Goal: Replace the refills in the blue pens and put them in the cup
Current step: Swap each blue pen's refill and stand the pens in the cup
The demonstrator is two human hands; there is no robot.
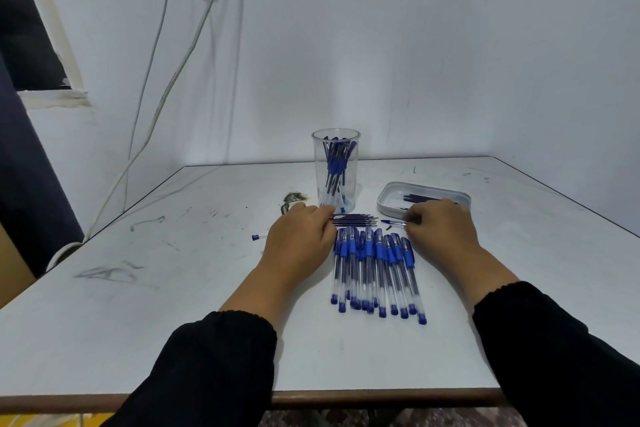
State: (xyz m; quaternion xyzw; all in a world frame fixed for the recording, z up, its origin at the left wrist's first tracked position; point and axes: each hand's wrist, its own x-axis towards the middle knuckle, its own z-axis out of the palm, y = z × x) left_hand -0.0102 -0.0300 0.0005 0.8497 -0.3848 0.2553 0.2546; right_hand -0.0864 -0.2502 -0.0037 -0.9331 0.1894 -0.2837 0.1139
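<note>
Blue pens point(375, 270), clear barrels, blue grips, bunched side by side

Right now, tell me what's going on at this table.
A person in black sleeves is refilling blue pens. The left hand touches a bundle of loose dark refills; the right hand pinches a small clear pen piece beside the shallow white tray. A row of blue-gripped clear pens lies between the hands. The tall clear plastic cup already holds several pens.

Cool even light; bowed wide-angle edges
</note>
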